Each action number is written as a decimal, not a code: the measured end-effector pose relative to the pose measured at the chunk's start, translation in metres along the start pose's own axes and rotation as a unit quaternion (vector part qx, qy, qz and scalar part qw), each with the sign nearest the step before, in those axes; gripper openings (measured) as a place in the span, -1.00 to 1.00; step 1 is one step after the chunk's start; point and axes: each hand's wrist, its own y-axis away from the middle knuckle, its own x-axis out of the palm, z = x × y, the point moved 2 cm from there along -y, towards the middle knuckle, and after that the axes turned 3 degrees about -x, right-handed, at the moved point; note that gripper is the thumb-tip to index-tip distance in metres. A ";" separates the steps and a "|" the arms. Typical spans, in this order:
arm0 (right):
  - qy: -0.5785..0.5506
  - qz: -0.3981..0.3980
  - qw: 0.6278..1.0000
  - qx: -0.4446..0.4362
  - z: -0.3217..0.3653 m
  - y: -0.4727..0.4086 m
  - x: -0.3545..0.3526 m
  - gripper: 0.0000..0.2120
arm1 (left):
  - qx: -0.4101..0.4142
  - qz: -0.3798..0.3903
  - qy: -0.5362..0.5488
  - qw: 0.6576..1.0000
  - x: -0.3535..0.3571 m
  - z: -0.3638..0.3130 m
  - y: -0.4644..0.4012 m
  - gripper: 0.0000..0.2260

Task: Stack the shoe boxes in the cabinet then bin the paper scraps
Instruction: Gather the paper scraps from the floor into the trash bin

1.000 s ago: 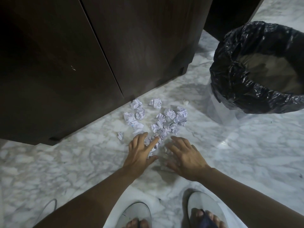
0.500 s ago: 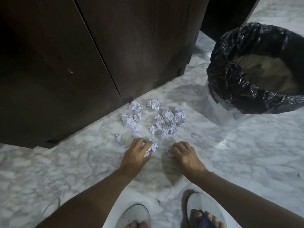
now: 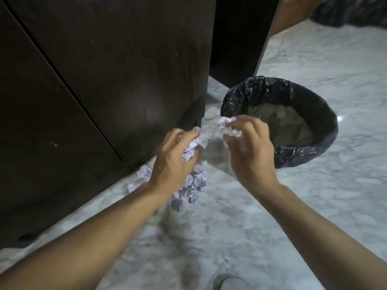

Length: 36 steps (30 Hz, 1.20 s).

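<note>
My left hand [image 3: 173, 162] is raised off the floor and grips a bunch of crumpled paper scraps [image 3: 195, 144]. My right hand [image 3: 249, 151] holds another wad of scraps [image 3: 229, 127] beside the near-left rim of the bin. The bin [image 3: 307, 151] is round and lined with a black plastic bag, standing on the marble floor to the right of the cabinet. Several more crumpled scraps [image 3: 191, 188] lie on the floor below my left hand, next to the dark wooden cabinet [image 3: 117, 76], whose doors are closed. No shoe boxes are in sight.
White-grey marble floor [image 3: 293, 206] spreads to the right and toward me. A second dark cabinet panel [image 3: 240, 38] stands behind the bin. Part of another black bag [image 3: 354, 11] shows at the top right. A sandal tip [image 3: 226, 281] is at the bottom edge.
Both hands closed on scraps from the floor pile and lifted up and right toward the bin. The camera rose and tilted, so the bin now sits nearer the middle.
</note>
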 end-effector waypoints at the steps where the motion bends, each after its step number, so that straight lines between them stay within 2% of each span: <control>1: 0.009 -0.029 0.999 0.019 -0.005 -0.015 -0.011 -0.83 | 0.017 -0.006 0.008 1.000 0.004 -0.013 -0.021 -0.74; 5: 0.020 -0.083 0.989 0.123 -0.042 -0.052 -0.048 -0.80 | 0.061 -0.015 0.046 0.997 0.032 -0.056 -0.087 -0.76; 9: 0.018 -0.076 0.965 0.249 -0.081 -0.061 -0.063 -0.76 | 0.028 0.024 0.057 0.998 0.067 -0.082 -0.120 -0.76; 12: 0.012 -0.073 0.947 0.313 -0.098 -0.059 -0.070 -0.83 | -0.014 0.075 0.065 0.995 0.095 -0.087 -0.126 -0.72; 14: 0.001 -0.066 0.938 0.339 -0.107 -0.054 -0.072 -0.82 | -0.040 0.130 0.075 0.988 0.111 -0.087 -0.126 -0.63; 17: -0.011 -0.072 0.933 0.352 -0.116 -0.050 -0.074 -0.76 | -0.107 0.227 0.095 0.963 0.124 -0.090 -0.126 -0.36; 19: -0.014 -0.079 0.929 0.361 -0.116 -0.050 -0.076 -0.72 | -0.132 0.240 0.105 0.956 0.124 -0.095 -0.131 -0.32; 24: -0.023 -0.095 0.928 0.358 -0.114 -0.049 -0.076 -0.84 | -0.203 0.207 0.159 0.944 0.124 -0.106 -0.141 -0.41; 28: -0.003 -0.098 0.935 0.341 -0.111 -0.048 -0.076 -0.80 | -0.235 0.168 0.215 0.933 0.122 -0.114 -0.141 -0.45; 33: 0.020 -0.066 0.941 0.333 -0.103 -0.050 -0.079 -0.81 | -0.229 0.091 0.217 0.945 0.100 -0.109 -0.138 -0.45; 36: 0.029 -0.064 0.939 0.336 -0.103 -0.050 -0.077 -0.82 | -0.228 0.044 0.201 0.952 0.077 -0.089 -0.130 -0.58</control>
